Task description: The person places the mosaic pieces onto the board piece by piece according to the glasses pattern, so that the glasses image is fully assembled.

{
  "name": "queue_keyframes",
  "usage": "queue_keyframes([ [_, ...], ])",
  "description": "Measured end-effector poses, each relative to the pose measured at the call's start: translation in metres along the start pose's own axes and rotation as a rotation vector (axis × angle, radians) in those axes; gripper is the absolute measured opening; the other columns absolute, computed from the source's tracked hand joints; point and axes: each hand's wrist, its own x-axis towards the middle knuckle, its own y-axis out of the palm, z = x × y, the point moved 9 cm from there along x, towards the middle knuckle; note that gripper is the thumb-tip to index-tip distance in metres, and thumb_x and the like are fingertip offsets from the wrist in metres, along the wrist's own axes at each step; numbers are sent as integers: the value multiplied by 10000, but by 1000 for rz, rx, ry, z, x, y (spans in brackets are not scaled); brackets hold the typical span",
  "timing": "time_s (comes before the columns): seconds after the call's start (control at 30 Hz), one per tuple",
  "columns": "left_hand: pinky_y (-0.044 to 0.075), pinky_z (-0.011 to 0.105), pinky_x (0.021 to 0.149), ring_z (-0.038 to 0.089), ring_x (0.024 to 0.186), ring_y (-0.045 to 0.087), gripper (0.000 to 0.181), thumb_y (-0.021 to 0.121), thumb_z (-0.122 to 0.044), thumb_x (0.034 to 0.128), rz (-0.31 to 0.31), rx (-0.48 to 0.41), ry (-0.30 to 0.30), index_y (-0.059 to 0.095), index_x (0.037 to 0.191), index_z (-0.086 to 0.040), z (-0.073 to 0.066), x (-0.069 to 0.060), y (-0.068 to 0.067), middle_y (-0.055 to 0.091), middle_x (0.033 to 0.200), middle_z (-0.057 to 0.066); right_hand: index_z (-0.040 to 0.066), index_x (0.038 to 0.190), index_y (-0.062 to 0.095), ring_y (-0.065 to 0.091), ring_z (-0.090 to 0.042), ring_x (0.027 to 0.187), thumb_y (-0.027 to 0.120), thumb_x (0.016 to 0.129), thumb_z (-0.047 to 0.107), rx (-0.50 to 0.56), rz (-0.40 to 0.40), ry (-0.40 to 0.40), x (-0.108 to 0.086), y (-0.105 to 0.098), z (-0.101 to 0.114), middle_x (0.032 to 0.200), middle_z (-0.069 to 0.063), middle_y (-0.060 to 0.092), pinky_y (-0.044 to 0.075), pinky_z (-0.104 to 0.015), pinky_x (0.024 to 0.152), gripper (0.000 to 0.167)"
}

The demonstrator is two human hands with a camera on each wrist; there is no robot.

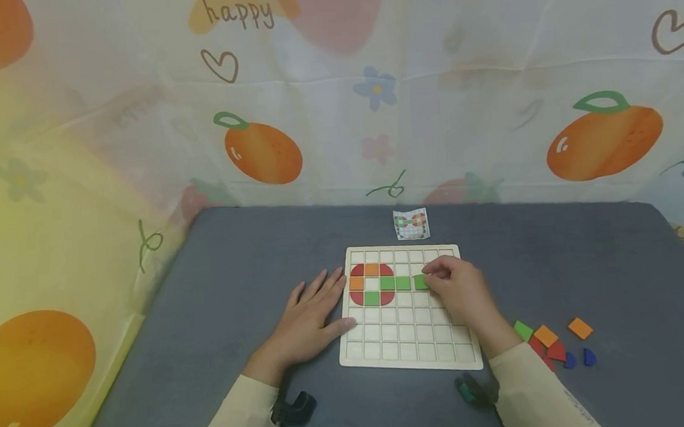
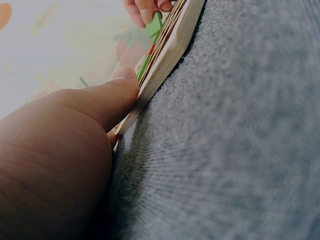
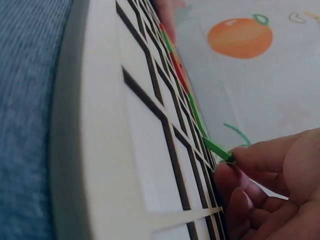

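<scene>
Right hand (image 1: 459, 289): thumb and fingertips pinched together on a green square tile (image 1: 421, 281), clamped by its edge. The tile sits over the pale gridded board (image 1: 406, 315), right of the laid pieces, in their row; the right wrist view shows it tilted, its far end low by the grid, the near end up between my fingers.

Left hand (image 1: 311, 323): fingers straight, thumb apart from them, holding nothing; thumb and fingertips touch the board's left edge.

Laid on the board: four red rounded corners (image 1: 358, 299) with orange squares (image 1: 372, 269) at top and left, green squares (image 1: 371, 298) at bottom and right, round one bare cell. One more green square (image 1: 403, 283) lies between that ring and my tile.

Beyond the board's far edge, a small printed card (image 1: 411, 225). By my right sleeve (image 1: 536, 386), loose green, orange, red and blue pieces (image 1: 556, 351) on the grey table (image 1: 231, 262).
</scene>
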Motion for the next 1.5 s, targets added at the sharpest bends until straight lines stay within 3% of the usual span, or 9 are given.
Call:
queue_keyframes([
  [0.4, 15, 607, 1278, 234, 1659, 74, 889, 587, -616, 1072, -3, 2, 7, 235, 1751, -164, -1, -1, 0, 165, 1804, -30, 90, 1164, 792, 634, -234, 909, 690, 1083, 213, -45, -7, -1, -1, 3, -2, 988, -24, 731, 488, -419, 810, 180],
  [0.67, 9, 601, 1280, 234, 1659, 69, 894, 582, -621, 1070, 4, -1, -3, 229, 1753, -165, 0, -1, 0, 167, 1804, -25, 78, 1190, 787, 616, -225, 892, 673, 1101, 217, -13, -9, -25, -1, 5, -5, 988, -29, 717, 483, -413, 811, 201],
  [0.9, 5, 598, 1280, 228, 1659, 65, 894, 572, -633, 1070, 0, 1, 0, 227, 1754, -174, 1, 0, 2, 162, 1805, -35, 39, 1220, 744, 660, -231, 851, 635, 1128, 269, 114, 35, -15, 0, 3, -8, 933, -70, 704, 490, -402, 827, 271],
  [1.1, 4, 597, 1280, 227, 1659, 66, 892, 574, -630, 1070, 0, 2, 0, 230, 1754, -172, 1, 1, 2, 163, 1804, -35, 4, 1276, 698, 686, -270, 919, 579, 1154, 384, 257, 76, 18, 0, -1, -8, 1065, -135, 713, 523, -364, 884, 416],
  [1.5, 12, 599, 1280, 230, 1659, 72, 890, 581, -625, 1070, 2, -3, 0, 236, 1752, -169, 1, 1, 1, 165, 1805, -31, -37, 1454, 594, 668, -349, 1130, 442, 1186, 457, 365, 146, -93, -7, -16, 9, 1286, -204, 661, 536, -369, 931, 583],
])
